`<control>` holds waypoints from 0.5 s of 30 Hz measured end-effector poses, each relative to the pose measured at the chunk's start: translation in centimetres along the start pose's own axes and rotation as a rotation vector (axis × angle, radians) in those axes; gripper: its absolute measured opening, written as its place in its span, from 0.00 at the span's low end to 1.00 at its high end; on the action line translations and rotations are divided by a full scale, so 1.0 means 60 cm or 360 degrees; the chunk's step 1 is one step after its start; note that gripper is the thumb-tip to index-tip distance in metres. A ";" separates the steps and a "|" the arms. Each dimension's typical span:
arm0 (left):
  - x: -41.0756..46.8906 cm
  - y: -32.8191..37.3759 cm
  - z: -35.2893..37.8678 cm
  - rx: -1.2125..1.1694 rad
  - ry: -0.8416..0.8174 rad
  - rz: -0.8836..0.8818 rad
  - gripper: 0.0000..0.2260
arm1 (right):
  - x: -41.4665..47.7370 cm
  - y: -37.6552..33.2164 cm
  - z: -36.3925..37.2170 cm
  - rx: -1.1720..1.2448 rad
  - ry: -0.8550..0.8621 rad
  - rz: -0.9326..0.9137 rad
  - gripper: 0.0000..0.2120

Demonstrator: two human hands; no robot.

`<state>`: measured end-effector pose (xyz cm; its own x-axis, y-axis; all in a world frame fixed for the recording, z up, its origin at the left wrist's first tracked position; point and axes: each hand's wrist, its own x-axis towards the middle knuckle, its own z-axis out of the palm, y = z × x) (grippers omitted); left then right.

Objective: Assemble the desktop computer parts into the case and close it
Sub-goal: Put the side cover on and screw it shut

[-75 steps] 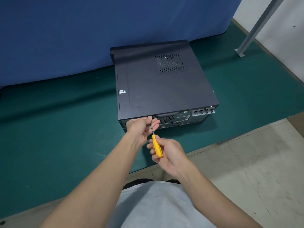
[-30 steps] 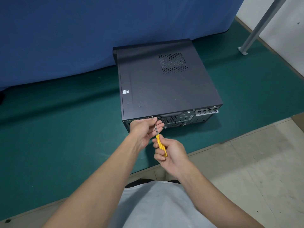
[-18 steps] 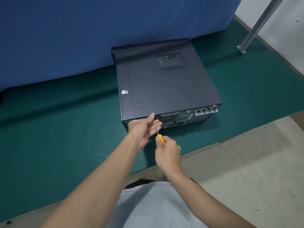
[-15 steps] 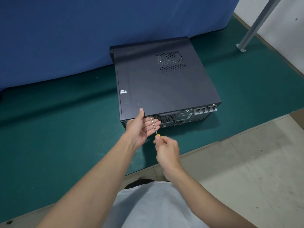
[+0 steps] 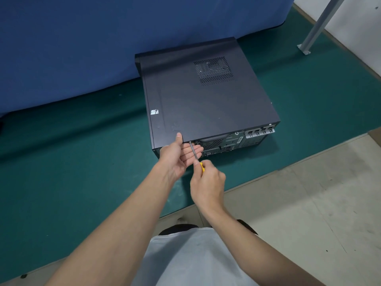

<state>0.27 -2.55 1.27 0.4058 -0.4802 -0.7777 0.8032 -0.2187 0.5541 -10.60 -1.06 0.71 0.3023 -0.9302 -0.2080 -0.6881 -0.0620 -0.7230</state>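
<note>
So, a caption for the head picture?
Right hand holds the yellow screwdriver against the case; left hand rests on its edge.

Soft, even light; sharp, wide-angle edge bending.

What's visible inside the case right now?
The closed side panel covers the interior. Through its vent grille only a blurred pale shape shows. Rear ports are visible under the panel's edge; the left hand hides the rear's left part.
</note>
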 end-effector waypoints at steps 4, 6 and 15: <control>-0.001 0.003 0.000 0.0019 0.0018 0.0001 0.20 | 0.018 -0.003 0.003 0.1384 -0.0255 0.0864 0.18; -0.002 0.003 0.000 0.0039 0.0028 0.0007 0.20 | 0.023 0.003 -0.004 0.2187 -0.0506 0.1377 0.16; -0.001 0.004 0.000 0.0025 0.0049 0.0003 0.20 | -0.006 -0.011 0.000 0.0161 -0.0054 0.0253 0.19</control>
<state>0.41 -2.59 1.44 0.4207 -0.4543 -0.7852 0.7955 -0.2314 0.5601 -10.22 -0.68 1.26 0.2184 -0.9127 -0.3454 -0.6595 0.1228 -0.7416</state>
